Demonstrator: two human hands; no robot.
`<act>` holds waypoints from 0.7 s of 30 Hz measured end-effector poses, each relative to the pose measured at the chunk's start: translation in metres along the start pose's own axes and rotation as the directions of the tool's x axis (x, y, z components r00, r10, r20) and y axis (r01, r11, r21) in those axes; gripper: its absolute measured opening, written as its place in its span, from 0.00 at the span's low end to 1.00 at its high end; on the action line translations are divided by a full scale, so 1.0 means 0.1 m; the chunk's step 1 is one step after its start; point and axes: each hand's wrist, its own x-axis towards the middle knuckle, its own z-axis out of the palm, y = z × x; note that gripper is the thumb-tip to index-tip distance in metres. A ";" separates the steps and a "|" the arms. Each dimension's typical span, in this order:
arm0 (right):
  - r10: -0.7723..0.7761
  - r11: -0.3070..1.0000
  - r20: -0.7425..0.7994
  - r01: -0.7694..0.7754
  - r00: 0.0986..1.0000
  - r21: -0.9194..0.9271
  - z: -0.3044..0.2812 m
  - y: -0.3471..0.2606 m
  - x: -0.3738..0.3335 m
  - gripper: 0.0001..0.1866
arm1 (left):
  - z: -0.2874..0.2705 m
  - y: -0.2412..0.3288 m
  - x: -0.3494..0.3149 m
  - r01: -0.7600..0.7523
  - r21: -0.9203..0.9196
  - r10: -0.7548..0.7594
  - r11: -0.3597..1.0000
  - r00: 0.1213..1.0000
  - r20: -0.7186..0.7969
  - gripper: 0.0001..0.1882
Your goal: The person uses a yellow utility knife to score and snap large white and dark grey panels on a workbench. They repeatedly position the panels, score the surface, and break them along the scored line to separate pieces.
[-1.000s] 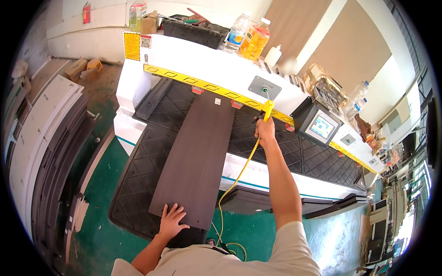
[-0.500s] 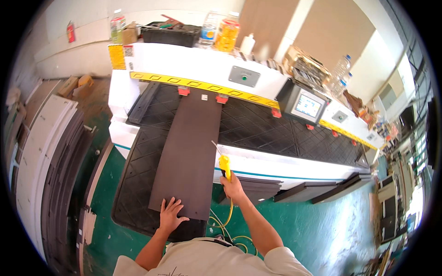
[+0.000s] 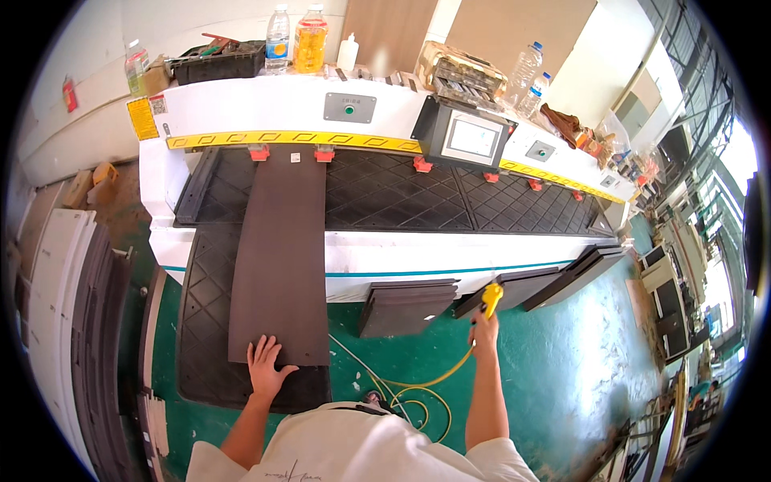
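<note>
A long dark brown panel (image 3: pixel 277 265) lies on the black ridged bed of a white machine (image 3: pixel 241 108), its far end under the machine's beam between two red blocks. My left hand (image 3: pixel 264 365) rests with fingers spread on the panel's near edge, the thumb pointing right. Out to the right, my right hand (image 3: pixel 483 331) is wrapped round a yellow air blow gun (image 3: pixel 492 297), away from the panel. A yellow hose (image 3: pixel 438 376) runs from the gun down to coils on the green floor.
Several dark panels (image 3: pixel 408 309) lean against the machine's front. More boards (image 3: pixel 68 297) stand stacked at the left. A screen (image 3: pixel 472 135) juts from the beam, which carries bottles (image 3: pixel 310 40), a black toolbox (image 3: pixel 218 64) and other odds and ends. Hose coils lie by my feet.
My right hand has swung the blow gun right, away from the panel's right edge. My left hand stays on the near edge. The whole view has turned to the right.
</note>
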 end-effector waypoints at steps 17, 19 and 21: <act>0.458 0.705 0.825 0.431 0.331 -0.564 0.49 0.05 -1.65 0.26 | -0.30 -0.12 -0.20 0.449 0.181 -0.438 0.875 0.893 -0.100 0.60; 0.487 0.637 0.771 0.438 0.410 -0.634 0.43 0.01 -1.62 0.26 | -0.25 -0.16 -0.21 0.412 0.114 -0.397 0.904 0.908 -0.132 0.60; 0.514 0.610 0.736 0.415 0.441 -0.675 0.40 -0.03 -1.59 0.26 | -0.25 -0.16 -0.20 0.428 0.087 -0.418 0.900 0.901 -0.116 0.59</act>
